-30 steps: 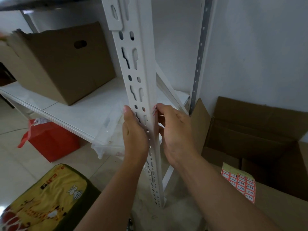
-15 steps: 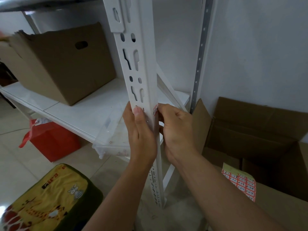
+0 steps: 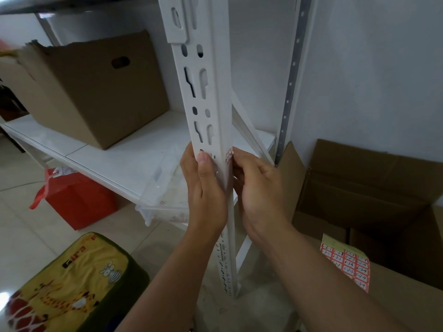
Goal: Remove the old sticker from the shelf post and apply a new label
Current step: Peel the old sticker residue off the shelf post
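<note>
A white slotted shelf post [image 3: 211, 92] runs up the middle of the view. A small red-and-white sticker [image 3: 229, 155] sits on its right edge. My left hand [image 3: 206, 190] grips the post just below that height, thumb pressed flat on the front face. My right hand [image 3: 259, 195] is at the post's right side with its fingertips on the sticker; the fingers curl behind the edge, partly hidden. A sheet of red-and-white numbered labels [image 3: 347, 262] lies on a cardboard flap at the lower right.
A closed brown box [image 3: 96, 92] stands on the white shelf [image 3: 115, 161]. A clear plastic tray [image 3: 165, 200] hangs over the shelf edge behind my left hand. An open cardboard box [image 3: 374, 188] is at the right, a red bag [image 3: 76, 200] under the shelf, a yellow cushion [image 3: 69, 283] lower left.
My left hand has shifted from the post's left edge onto its front face, thumb now pressing there. My right hand stays at the sticker on the right edge.
</note>
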`<state>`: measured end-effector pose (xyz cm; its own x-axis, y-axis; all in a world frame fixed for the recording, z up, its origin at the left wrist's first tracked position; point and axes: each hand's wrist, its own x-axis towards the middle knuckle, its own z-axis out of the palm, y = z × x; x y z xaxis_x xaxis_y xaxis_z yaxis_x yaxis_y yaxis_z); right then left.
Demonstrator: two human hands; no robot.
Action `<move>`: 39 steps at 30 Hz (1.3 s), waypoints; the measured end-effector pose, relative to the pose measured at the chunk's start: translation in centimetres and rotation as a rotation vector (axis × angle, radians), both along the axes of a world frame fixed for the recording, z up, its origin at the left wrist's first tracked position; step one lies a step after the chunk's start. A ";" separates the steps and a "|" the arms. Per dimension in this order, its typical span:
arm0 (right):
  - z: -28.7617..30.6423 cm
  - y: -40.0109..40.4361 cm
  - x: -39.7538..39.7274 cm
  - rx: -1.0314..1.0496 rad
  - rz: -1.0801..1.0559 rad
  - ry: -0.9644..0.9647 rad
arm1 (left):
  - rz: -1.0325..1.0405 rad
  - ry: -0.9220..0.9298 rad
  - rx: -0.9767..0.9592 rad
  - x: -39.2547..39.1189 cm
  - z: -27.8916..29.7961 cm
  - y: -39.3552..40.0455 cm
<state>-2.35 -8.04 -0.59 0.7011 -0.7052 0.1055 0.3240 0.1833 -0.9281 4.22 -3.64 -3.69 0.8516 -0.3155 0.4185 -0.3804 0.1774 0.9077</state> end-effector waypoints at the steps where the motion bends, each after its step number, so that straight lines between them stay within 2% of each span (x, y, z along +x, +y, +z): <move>1: -0.2 0.0 0.0 0.017 -0.013 -0.005 | -0.008 0.007 0.000 0.0 0.0 0.1; 6: -0.9 -0.2 -0.2 -0.057 -0.084 -0.021 | -0.016 0.025 0.011 0.0 -0.1 0.2; 13: -1.2 -0.4 0.1 -0.573 -0.265 0.042 | -0.038 0.045 -0.002 -0.1 0.0 0.2; 17: -1.7 -1.0 0.6 -0.917 -0.437 0.055 | -0.049 0.049 -0.014 -0.1 -0.1 0.1; 20: -1.9 -1.4 0.5 -1.042 -0.498 0.069 | -0.048 0.035 -0.021 0.0 -0.1 0.1; 30: -1.4 -2.6 0.4 -1.129 -0.385 0.166 | -0.041 -0.038 -0.001 0.1 0.2 0.2; 39: -1.8 -2.0 0.7 -1.146 -0.356 0.217 | -0.067 -0.024 0.019 0.4 -0.5 0.4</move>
<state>-1.67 -10.03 -2.39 0.5683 -0.4370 0.6972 0.0073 -0.8446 -0.5354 4.63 -3.27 -4.21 0.8184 -0.3794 0.4315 -0.3896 0.1857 0.9021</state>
